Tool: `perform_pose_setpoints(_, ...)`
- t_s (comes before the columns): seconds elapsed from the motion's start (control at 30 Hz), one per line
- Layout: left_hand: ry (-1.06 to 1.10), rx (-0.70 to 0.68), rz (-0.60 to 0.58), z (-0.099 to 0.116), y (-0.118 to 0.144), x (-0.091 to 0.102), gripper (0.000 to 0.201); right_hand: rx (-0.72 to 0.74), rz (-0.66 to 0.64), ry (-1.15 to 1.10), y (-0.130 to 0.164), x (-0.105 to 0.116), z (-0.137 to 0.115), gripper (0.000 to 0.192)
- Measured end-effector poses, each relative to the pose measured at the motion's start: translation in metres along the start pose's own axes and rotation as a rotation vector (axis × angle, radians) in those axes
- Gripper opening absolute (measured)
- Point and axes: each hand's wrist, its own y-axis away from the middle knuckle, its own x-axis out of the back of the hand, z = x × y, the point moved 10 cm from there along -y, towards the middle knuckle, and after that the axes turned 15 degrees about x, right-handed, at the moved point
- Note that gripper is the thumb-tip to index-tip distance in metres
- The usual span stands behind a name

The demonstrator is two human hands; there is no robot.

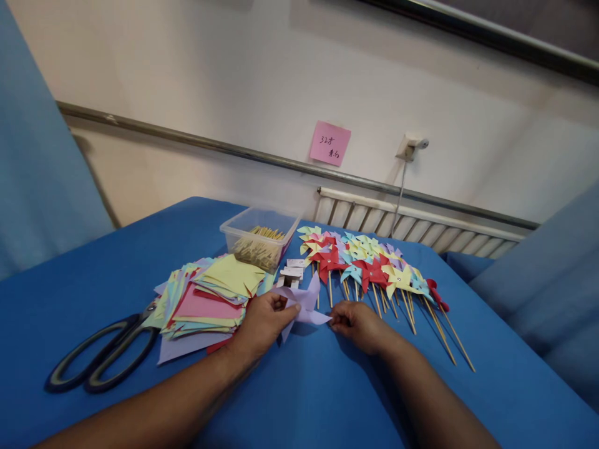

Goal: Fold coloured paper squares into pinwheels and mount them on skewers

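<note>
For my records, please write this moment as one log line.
left hand: holds purple pinwheel; right hand: at one tip; nearby: paper stack, scissors

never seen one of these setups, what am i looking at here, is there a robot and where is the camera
There is no robot here: the work is done by a person's bare left hand and right hand. The single picture comes from a camera worn on that person's head, looking forward and down.

The left hand holds a lavender paper pinwheel. The right hand is at its right tip; whether it grips the paper is hard to tell.

On the blue table cover, to the left, lie scissors and a pile of colored paper. Behind the pile stands a clear plastic box of thin sticks. To the right lie many pinwheels on sticks.
</note>
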Motion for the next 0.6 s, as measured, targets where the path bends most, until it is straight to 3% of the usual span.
perform_pose_setpoints(0.4, -0.037, -0.003, 0.000, -0.001, 0.000, -0.001, 0.027, -0.004, -0.017, 0.208, 0.000, 0.004, -0.016, 0.009)
perform_pose_setpoints(0.5, -0.046, -0.009, 0.001, 0.000, 0.001, -0.001, 0.028, 0.035, -0.053, 0.264, -0.003, 0.003, -0.024, 0.013)
perform_pose_setpoints(0.6, -0.027, -0.002, 0.005, 0.001, 0.003, -0.001, 0.029, -0.018, -0.102, 0.346, -0.003, 0.004, -0.026, 0.015)
